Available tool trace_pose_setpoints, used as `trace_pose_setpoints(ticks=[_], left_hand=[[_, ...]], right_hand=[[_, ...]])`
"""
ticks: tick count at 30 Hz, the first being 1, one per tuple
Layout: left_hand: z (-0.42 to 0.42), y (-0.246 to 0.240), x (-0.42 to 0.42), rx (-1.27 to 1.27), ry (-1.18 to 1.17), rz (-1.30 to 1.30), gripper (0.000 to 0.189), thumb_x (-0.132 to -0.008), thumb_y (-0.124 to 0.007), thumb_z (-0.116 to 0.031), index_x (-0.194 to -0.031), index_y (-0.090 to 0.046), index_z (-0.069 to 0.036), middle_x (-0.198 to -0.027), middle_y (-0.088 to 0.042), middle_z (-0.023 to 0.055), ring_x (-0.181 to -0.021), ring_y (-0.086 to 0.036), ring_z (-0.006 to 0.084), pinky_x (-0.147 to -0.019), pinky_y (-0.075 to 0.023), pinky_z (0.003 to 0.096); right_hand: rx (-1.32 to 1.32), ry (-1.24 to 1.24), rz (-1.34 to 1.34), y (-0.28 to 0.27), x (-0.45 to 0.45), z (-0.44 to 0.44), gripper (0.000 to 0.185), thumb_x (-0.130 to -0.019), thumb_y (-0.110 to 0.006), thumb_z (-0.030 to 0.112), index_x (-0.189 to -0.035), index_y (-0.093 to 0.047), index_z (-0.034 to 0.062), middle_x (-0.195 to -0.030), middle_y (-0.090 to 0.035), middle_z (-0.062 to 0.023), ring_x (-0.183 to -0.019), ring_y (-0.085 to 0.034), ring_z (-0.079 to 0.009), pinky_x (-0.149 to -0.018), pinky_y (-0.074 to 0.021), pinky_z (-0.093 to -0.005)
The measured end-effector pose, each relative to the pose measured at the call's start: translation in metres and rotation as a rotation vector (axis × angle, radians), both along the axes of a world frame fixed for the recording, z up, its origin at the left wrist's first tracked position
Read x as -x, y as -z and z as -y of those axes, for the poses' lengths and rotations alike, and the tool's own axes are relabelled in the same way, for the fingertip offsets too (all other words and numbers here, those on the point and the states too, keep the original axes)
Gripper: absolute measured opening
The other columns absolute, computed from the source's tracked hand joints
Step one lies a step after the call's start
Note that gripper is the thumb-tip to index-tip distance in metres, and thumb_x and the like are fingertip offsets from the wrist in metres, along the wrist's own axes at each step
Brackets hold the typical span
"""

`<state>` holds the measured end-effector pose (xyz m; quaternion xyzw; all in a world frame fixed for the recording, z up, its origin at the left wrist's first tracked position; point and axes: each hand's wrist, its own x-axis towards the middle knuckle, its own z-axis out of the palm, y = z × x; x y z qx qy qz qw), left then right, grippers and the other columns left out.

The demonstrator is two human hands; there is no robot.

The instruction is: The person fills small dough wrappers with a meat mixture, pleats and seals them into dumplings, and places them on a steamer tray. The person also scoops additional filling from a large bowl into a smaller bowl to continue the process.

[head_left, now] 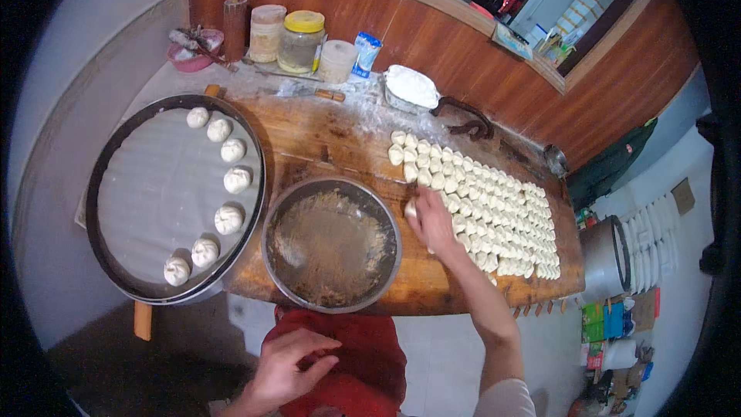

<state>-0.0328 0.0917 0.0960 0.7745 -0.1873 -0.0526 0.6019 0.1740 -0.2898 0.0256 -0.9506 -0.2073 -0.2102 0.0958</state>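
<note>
Rows of small pale dough pieces cover the right part of the wooden work board. My right hand is at the left edge of these rows, with its fingers on a dough piece; whether they grip it is hard to tell. In front of me my left hand hangs over a red apron, fingers apart and holding nothing. A wide metal bowl with brown residue inside sits on the board. Left of it, a round lined tray bears several pleated buns along its right side.
Behind the board stand a yellow-lidded jar, other tubs, a blue packet and a container of white flour. A pink bowl is at the back left. Beyond the board's right end is a large metal pot.
</note>
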Motion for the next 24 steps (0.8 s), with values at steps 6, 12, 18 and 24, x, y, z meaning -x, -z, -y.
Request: trace_pose_setpoints(ticks=[6,12,18,24], left_hand=[[0.025,0.058,-0.004,-0.120,0.201,-0.187,0.023,-0.091,-0.076,-0.015,-0.113,-0.075,-0.010,-0.099,-0.074,0.0104,-0.086,-0.072,0.0244,-0.074,-0.0579,0.0344],[0.060,0.069,-0.008,-0.047,0.377,-0.087,0.023,-0.093,-0.074,-0.017,-0.115,-0.073,-0.011,-0.102,-0.072,0.0104,-0.088,-0.071,0.0270,-0.075,-0.0575,0.0354],[0.084,0.064,-0.007,-0.077,0.456,-0.068,0.023,-0.095,-0.073,-0.020,-0.117,-0.074,-0.011,-0.105,-0.073,0.0114,-0.096,-0.072,0.0288,-0.082,-0.0583,0.0368],[0.086,0.064,-0.002,-0.135,0.428,-0.147,0.023,-0.097,-0.073,-0.021,-0.117,-0.075,-0.012,-0.106,-0.075,0.0114,-0.098,-0.073,0.0280,-0.085,-0.0582,0.0364]], right_hand=[[0.207,0.065,-0.554,-0.001,0.121,-0.012,0.053,-0.086,-0.070,0.020,-0.131,-0.055,-0.0043,-0.127,-0.058,-0.0253,-0.127,-0.054,-0.0418,-0.100,-0.0492,-0.0507],[0.057,0.075,-0.521,0.032,0.125,-0.035,0.067,-0.099,-0.053,0.031,-0.152,-0.038,-0.0074,-0.161,-0.033,-0.0286,-0.156,-0.018,-0.0429,-0.128,-0.0126,-0.0532],[-0.173,-0.008,-0.387,0.030,0.097,-0.047,0.065,-0.090,-0.053,0.011,-0.151,-0.041,-0.0070,-0.159,-0.034,-0.0326,-0.154,-0.024,-0.0461,-0.127,-0.0175,-0.0551],[-0.033,0.023,-0.324,0.044,0.107,-0.058,0.063,-0.090,-0.057,0.017,-0.147,-0.047,-0.0076,-0.158,-0.034,-0.0333,-0.151,-0.028,-0.0474,-0.126,-0.0202,-0.0559]])
